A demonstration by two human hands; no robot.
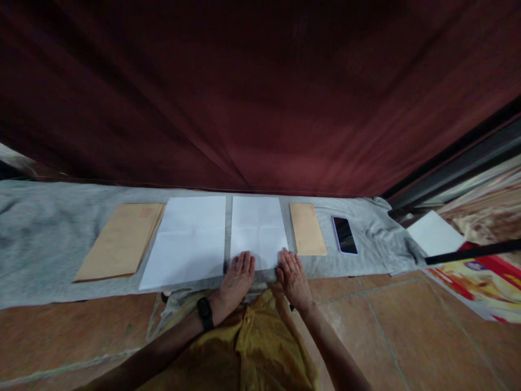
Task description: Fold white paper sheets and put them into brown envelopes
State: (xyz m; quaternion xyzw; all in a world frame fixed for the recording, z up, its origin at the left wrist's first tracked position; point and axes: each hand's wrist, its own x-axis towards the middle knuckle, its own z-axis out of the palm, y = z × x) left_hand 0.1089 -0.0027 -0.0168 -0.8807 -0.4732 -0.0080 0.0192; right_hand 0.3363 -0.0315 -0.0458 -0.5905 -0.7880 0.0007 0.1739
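My left hand (pixel 237 277) lies flat with fingers stretched out on the near left corner of a creased white sheet (pixel 257 224). My right hand (pixel 292 276) rests flat and open on the sheet's near right corner. Both hold nothing. A black watch (pixel 204 313) sits on my left wrist. A larger white sheet (pixel 188 239) lies just left of the first one. A wide brown envelope (pixel 122 240) lies at the far left, a narrow brown envelope (pixel 307 228) to the right of my hands.
Everything lies on a grey cloth (pixel 40 239) spread over a tiled floor (pixel 386 326). A dark phone (pixel 344 234) lies right of the narrow envelope. A dark red curtain (pixel 260 92) hangs behind. White paper (pixel 434 233) and a colourful print (pixel 476 282) sit at right.
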